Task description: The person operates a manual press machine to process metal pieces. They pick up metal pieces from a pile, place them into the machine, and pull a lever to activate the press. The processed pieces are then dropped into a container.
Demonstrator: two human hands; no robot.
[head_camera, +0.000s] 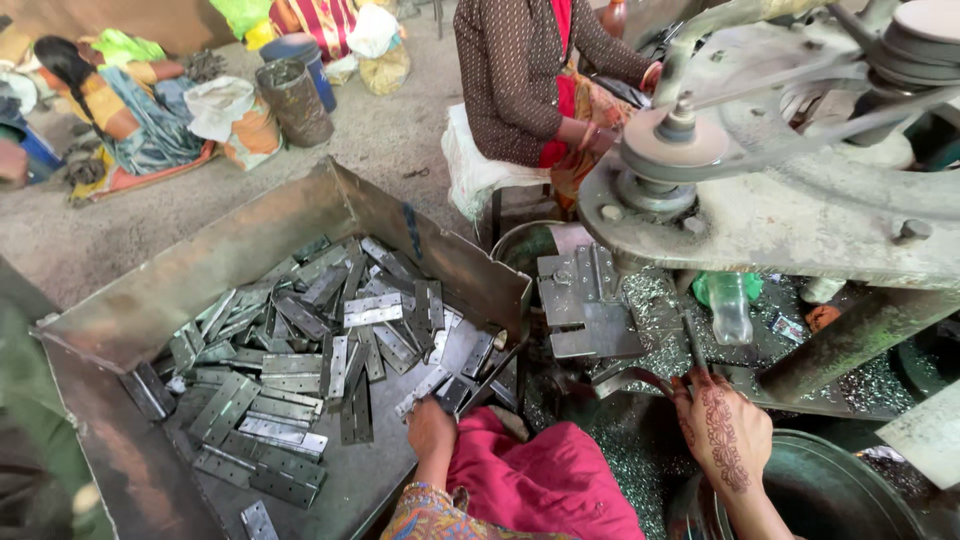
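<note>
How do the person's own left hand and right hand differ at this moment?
The left hand reaches down into the metal tray, fingers among the loose hinge plates; the right hand is raised at the press machine, fingertips near a thin lever. The right hand shows dark henna patterning on its back; on the left hand none can be seen. The left hand looks curled, the right hand more extended. Whether either grips anything is unclear. Both are bare.
</note>
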